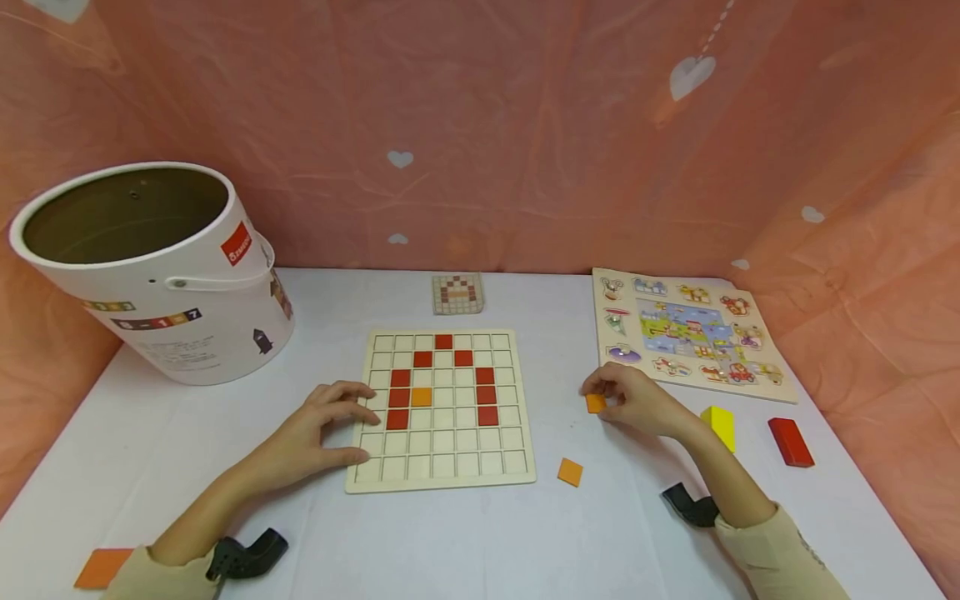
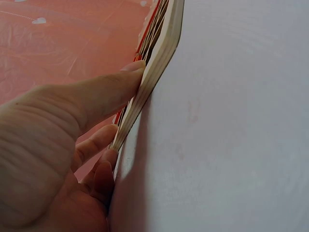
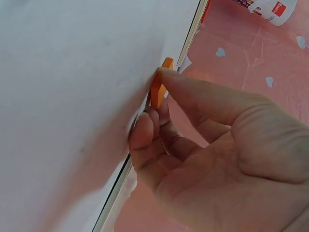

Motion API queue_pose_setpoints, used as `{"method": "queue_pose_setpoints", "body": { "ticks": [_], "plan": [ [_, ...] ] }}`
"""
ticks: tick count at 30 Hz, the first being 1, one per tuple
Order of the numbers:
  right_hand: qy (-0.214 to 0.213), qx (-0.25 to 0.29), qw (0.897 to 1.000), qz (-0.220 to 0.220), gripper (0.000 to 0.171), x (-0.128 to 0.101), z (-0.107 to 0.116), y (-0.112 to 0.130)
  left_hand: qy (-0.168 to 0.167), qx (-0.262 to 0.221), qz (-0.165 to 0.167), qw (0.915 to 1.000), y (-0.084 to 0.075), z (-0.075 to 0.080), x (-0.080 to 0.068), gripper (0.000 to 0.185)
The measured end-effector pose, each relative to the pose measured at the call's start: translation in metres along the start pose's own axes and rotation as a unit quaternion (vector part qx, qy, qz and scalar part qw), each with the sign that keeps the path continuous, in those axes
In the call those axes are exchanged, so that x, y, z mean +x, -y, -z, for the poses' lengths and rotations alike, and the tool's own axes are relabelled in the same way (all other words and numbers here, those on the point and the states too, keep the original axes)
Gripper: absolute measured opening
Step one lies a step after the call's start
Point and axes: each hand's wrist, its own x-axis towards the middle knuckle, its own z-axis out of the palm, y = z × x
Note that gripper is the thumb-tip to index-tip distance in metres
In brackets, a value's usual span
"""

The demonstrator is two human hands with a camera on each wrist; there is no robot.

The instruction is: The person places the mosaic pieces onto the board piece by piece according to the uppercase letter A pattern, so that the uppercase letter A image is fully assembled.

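Observation:
My left hand [image 1: 311, 429] rests at the left edge of a cream wooden grid board [image 1: 467, 464], thumb and fingertips touching its rim. In the left wrist view the thumb [image 2: 108, 94] lies on the board's edge. Several red square tiles [image 1: 444, 342] stand in its cells in an arch shape, and one orange tile [image 1: 422, 397] sits inside the arch. To the right of the board, my right hand [image 1: 637, 402] pinches an orange square tile [image 3: 158, 92] between thumb and fingers, close over the white table. Another orange tile [image 1: 570, 472] lies loose just right of the board.
A small pattern card [image 1: 458, 295] lies behind the board. At the back right is a picture puzzle board [image 1: 697, 379]; a yellow block [image 1: 720, 427] and a red block [image 1: 791, 442] lie nearer. A white bucket [image 1: 202, 325] stands back left, an orange piece [image 1: 103, 568] front left.

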Motion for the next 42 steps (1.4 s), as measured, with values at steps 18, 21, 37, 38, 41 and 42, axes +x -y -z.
{"method": "queue_pose_setpoints", "body": {
  "ticks": [18, 21, 37, 38, 41, 42],
  "plan": [
    [0.053, -0.004, 0.996, 0.075, 0.017, 0.071, -0.022, 0.059, 0.001, -0.008, 0.005, 1.0000, -0.001, 0.002, -0.001, 0.034],
    [0.087, -0.007, 0.991, 0.106, 0.015, 0.094, -0.032, 0.080, 0.002, -0.009, 0.008, 0.9999, 0.000, 0.002, -0.002, 0.033],
    [0.146, -0.049, 0.980, 0.128, 0.016, 0.132, -0.077, 0.116, 0.002, -0.010, 0.004, 0.9999, -0.002, 0.002, 0.002, 0.034],
    [0.144, -0.048, 0.980, 0.128, 0.015, 0.132, -0.079, 0.116, 0.002, -0.009, 0.004, 0.9999, -0.002, 0.002, 0.002, 0.034],
    [0.137, -0.044, 0.982, 0.127, 0.015, 0.132, -0.082, 0.117, 0.001, -0.006, 0.005, 1.0000, -0.001, 0.002, 0.001, 0.034],
    [0.134, -0.044, 0.982, 0.127, 0.015, 0.132, -0.083, 0.117, 0.000, -0.006, 0.005, 1.0000, -0.001, 0.002, 0.001, 0.034]
  ]
}}
